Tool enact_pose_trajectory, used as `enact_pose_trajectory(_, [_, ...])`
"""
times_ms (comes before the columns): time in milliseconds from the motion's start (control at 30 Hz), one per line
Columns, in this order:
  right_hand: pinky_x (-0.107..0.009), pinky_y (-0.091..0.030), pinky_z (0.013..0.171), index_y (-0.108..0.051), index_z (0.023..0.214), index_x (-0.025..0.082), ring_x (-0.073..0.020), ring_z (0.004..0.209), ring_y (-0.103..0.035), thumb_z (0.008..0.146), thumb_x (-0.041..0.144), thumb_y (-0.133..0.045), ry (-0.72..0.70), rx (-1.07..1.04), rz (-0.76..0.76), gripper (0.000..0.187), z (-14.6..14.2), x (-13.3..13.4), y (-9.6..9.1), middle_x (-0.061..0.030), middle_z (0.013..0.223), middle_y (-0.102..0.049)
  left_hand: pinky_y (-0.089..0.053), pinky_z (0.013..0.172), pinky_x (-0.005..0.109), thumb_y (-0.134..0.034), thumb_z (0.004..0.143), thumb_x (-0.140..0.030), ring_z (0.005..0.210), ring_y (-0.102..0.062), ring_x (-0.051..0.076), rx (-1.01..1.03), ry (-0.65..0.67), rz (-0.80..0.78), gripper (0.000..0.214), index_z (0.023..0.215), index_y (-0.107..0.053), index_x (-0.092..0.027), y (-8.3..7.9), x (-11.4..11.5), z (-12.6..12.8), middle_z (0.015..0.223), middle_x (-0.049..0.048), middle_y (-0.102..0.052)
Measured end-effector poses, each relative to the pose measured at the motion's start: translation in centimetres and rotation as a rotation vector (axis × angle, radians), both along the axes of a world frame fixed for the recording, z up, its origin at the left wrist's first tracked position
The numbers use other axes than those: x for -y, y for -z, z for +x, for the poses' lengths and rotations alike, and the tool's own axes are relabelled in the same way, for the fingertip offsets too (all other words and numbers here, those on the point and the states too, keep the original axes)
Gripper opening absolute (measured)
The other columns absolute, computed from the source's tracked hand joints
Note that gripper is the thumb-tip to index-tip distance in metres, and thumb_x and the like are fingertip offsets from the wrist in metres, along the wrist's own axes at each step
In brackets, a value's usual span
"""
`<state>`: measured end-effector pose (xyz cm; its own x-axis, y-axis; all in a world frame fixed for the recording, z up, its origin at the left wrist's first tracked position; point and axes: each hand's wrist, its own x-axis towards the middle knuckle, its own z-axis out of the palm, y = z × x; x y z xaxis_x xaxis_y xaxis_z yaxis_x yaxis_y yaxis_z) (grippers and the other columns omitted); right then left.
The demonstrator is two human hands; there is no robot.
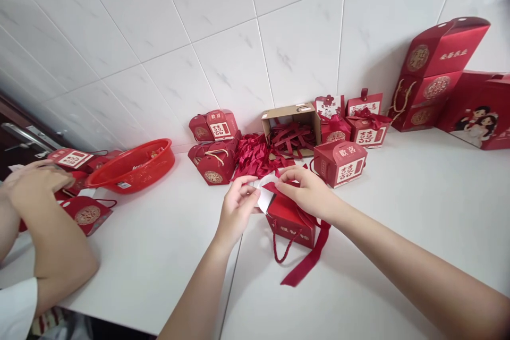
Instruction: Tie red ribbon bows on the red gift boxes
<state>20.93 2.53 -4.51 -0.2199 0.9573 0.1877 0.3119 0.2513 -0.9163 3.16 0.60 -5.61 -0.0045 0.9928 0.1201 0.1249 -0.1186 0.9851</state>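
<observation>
A small red gift box sits on the white table in front of me, a twisted red cord handle hanging from its near side. At its upper left, my left hand pinches a white paper piece; whether that is a flap of the box or a loose card I cannot tell. My right hand, over the box top, has thumb and fingers closed on a dark red ribbon. One ribbon tail trails off the box's right side onto the table. The fingertips partly hide the ribbon's other end.
Behind my hands lie a heap of red ribbons and a cardboard box of red strips. Red gift boxes stand along the wall, taller ones at right. At left are a red plastic basin and another person's arms.
</observation>
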Motion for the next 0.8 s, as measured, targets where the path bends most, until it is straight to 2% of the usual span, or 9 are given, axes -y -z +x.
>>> enact_pose_trajectory(233, [-0.034, -0.039, 0.085, -0.061, 0.070, 0.018, -0.0221, 0.100, -0.056, 0.083, 0.030, -0.053, 0.015, 0.084, 0.030, 0.019, -0.04, -0.16, 0.23, -0.0065, 0.104, -0.064, -0.057, 0.058, 0.028, -0.066, 0.076, -0.034, 0.069, -0.060, 0.015, -0.009, 0.013, -0.004, 0.037, 0.107, -0.052, -0.020, -0.20, 0.23, 0.36, 0.077, -0.0011, -0.060])
enact_pose_trajectory(467, [-0.030, -0.040, 0.077, -0.051, 0.061, 0.019, -0.0202, 0.091, -0.056, 0.080, 0.020, -0.051, 0.033, 0.139, 0.036, 0.019, 0.07, -0.17, -0.12, -0.0040, 0.083, -0.063, -0.056, 0.058, 0.025, -0.066, 0.076, -0.035, 0.067, -0.060, 0.014, -0.045, 0.011, 0.014, 0.039, 0.107, -0.051, -0.019, -0.51, 0.73, 0.81, 0.075, -0.0015, -0.060])
enact_pose_trajectory(700, [-0.033, -0.039, 0.083, -0.060, 0.066, 0.018, -0.0219, 0.095, -0.056, 0.078, 0.021, -0.058, 0.013, 0.260, 0.084, 0.013, -0.27, 0.03, 0.30, -0.0067, 0.096, -0.063, -0.055, 0.058, 0.024, -0.066, 0.075, -0.035, 0.068, -0.061, 0.014, -0.045, 0.015, 0.021, 0.038, 0.107, -0.051, -0.019, -0.47, 0.68, 0.78, 0.076, -0.0014, -0.060])
enact_pose_trajectory(800, [-0.033, -0.039, 0.083, -0.059, 0.066, 0.018, -0.0213, 0.095, -0.056, 0.079, 0.020, -0.057, 0.030, 0.252, 0.099, 0.013, -0.34, 0.03, 0.44, -0.0067, 0.097, -0.063, -0.055, 0.058, 0.025, -0.066, 0.075, -0.035, 0.068, -0.060, 0.014, -0.062, 0.006, 0.019, 0.038, 0.107, -0.051, -0.019, -0.49, 0.72, 0.81, 0.076, -0.0014, -0.060])
